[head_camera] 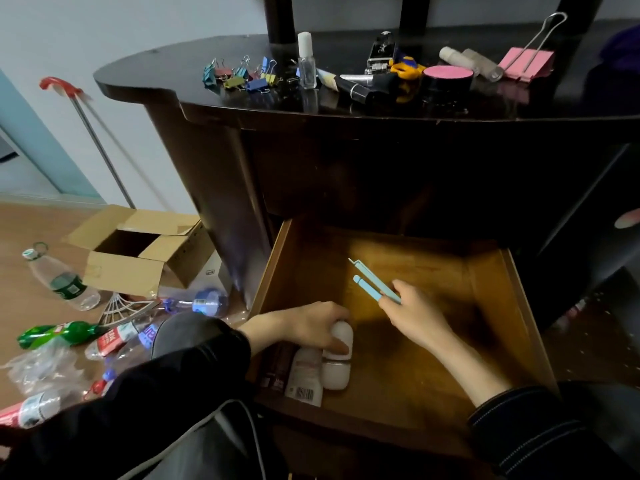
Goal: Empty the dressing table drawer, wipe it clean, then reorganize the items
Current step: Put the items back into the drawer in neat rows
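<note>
The white rounded bottle (pixel 337 374) lies in the near-left corner of the open drawer (pixel 519 306), just beside a white tube (pixel 306 375) and a dark tube (pixel 277 368). It looks like smooth hard plastic, light and a bit slippery, so a wrap round its waist should hold better than a pinch on the domed cap. The left hand (pixel 311 327) reaches in from the near left, wrist bent down, fingers curled over the bottle's far end with the thumb on its side. The right hand (pixel 415 317) hovers mid-drawer, pinching the near ends of two slim pale-blue sticks (pixel 369 284) that point far-left. They look stiff and very light, likely to pivot when held so near one end
</note>
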Motion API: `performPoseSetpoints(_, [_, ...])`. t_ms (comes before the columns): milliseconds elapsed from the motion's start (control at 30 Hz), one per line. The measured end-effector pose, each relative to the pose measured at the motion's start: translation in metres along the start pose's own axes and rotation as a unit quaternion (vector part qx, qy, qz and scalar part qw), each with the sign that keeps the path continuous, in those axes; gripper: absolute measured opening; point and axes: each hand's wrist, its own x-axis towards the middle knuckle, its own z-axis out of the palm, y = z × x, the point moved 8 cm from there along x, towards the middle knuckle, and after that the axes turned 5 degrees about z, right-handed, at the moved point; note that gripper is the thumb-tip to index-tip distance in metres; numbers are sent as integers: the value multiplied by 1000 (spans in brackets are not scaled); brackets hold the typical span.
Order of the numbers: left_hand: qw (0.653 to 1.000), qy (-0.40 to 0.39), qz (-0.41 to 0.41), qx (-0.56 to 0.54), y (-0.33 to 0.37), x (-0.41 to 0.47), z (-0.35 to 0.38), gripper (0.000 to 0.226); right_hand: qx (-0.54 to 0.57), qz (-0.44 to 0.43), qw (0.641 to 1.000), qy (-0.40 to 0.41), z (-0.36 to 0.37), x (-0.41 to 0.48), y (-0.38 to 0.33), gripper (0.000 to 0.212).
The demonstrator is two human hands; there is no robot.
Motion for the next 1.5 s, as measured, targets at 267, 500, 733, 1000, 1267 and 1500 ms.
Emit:
performPoseSetpoints(267, [997,-60,1,44,7,23,-15,32,-23,-8,1000,15,0,5,1,53])
performPoseSetpoints(500, [999,-35,0,10,-7,32,22,38,-28,-11,999,24,0,6,2,53])
performPoseSetpoints(733, [989,-45,20,137,-10,24,30,45,-40,0,999,36,-5,6,7,49])
performPoseSetpoints(1000, [980,-56,57,184,-3,17,35,41,-43,17,998,44,-11,5,10,50])
performPoseSetpoints(1267, [974,-63,71,203,-2,21,45,48,104,88,990,-22,-5,7,20,35])
performPoseSetpoints(1500, [964,202,-31,-173,-8,34,-10,33,310,135,933,-122,7,2,18,16])
